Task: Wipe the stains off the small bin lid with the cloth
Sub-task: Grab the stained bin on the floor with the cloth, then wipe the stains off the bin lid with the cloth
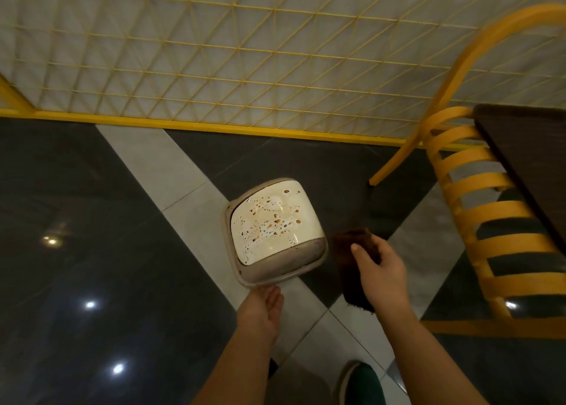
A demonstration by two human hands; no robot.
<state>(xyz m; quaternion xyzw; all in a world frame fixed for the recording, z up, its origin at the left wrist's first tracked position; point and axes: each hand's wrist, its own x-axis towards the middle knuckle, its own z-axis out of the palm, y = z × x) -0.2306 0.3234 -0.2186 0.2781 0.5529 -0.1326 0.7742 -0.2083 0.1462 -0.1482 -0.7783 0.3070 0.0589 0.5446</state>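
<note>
A small beige bin stands on the floor, seen from above, and its cream lid (272, 225) is speckled with brown stains. Just below the bin's near rim, my left hand (263, 308) has its fingers straight and touching the edge, holding nothing. To the right of the bin, my right hand (381, 274) grips a dark brown cloth (352, 277), which hangs down beside the lid without touching it.
A yellow slatted chair (487, 218) and a dark table corner (526, 159) stand close on the right. A yellow wire-grid partition (245, 68) runs behind the bin. The floor is glossy dark and grey tile (92, 221). My shoe (363, 383) shows at the bottom.
</note>
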